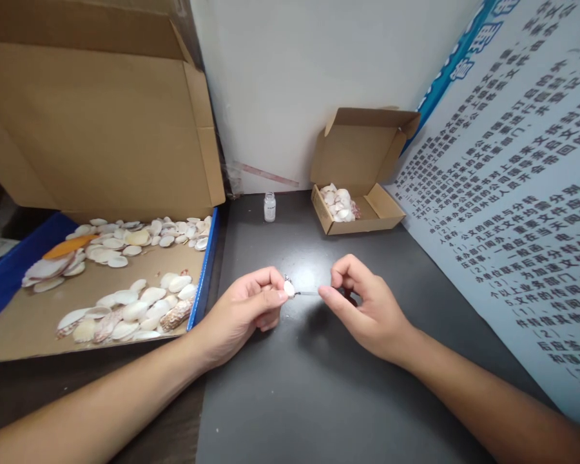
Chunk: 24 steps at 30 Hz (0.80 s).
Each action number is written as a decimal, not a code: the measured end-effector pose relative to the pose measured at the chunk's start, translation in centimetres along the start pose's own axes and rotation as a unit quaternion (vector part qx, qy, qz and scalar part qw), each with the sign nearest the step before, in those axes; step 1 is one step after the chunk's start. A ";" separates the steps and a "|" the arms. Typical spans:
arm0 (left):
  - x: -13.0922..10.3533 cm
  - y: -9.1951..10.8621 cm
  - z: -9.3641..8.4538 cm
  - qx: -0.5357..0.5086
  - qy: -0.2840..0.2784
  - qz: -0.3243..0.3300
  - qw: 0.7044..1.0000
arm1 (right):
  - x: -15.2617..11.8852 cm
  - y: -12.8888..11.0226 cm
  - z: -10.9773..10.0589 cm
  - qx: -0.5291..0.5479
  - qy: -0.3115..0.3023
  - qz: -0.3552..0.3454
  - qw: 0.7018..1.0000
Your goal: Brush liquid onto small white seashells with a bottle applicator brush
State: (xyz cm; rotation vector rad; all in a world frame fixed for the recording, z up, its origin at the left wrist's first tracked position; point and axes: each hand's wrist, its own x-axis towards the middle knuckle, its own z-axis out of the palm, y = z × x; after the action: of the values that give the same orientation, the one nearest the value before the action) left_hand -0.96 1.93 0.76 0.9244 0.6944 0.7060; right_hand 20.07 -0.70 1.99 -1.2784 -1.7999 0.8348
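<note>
Between the thumb and fingers of my left hand (254, 299) is a small white shell (289, 288), with a small dark patterned bit at its upper edge. My right hand (365, 303) is closed, its thumb at the end of a thin translucent stick (309, 293). The stick's dark tip points left and meets or nearly meets the shell. Something dark shows under the right fingers, too hidden to name. Both hands are above the dark grey tabletop (328, 399). Beyond them stands a small clear jar (269, 207) with a whitish content and printed label.
At left, a large open cardboard box (125, 277) with blue sides holds many shells (135, 309) in groups and an orange flat piece (70, 246). A smaller open box (362, 227) with shells (338, 203) stands at the back right. A printed panel (512, 193) flanks the right side.
</note>
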 end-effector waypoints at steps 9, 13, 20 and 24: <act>-0.2 0.3 0.6 -0.084 0.082 0.036 0.992 | 0.6 1.1 0.1 -0.055 -0.015 0.024 0.998; -0.1 0.3 0.6 -0.093 0.094 0.032 0.991 | 0.8 1.1 0.2 -0.057 -0.007 0.023 0.998; -0.2 0.3 0.7 -0.086 0.088 0.027 0.992 | 1.2 1.4 1.4 -0.079 -0.007 0.016 0.997; -0.1 0.3 0.7 -0.085 0.080 0.022 0.993 | 1.4 1.5 1.9 -0.089 -0.010 0.017 0.996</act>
State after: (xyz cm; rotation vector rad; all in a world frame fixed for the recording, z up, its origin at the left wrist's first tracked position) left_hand -0.58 1.68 1.37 0.7339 0.7454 0.8710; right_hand 18.79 0.94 0.03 -1.4212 -1.9078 0.7194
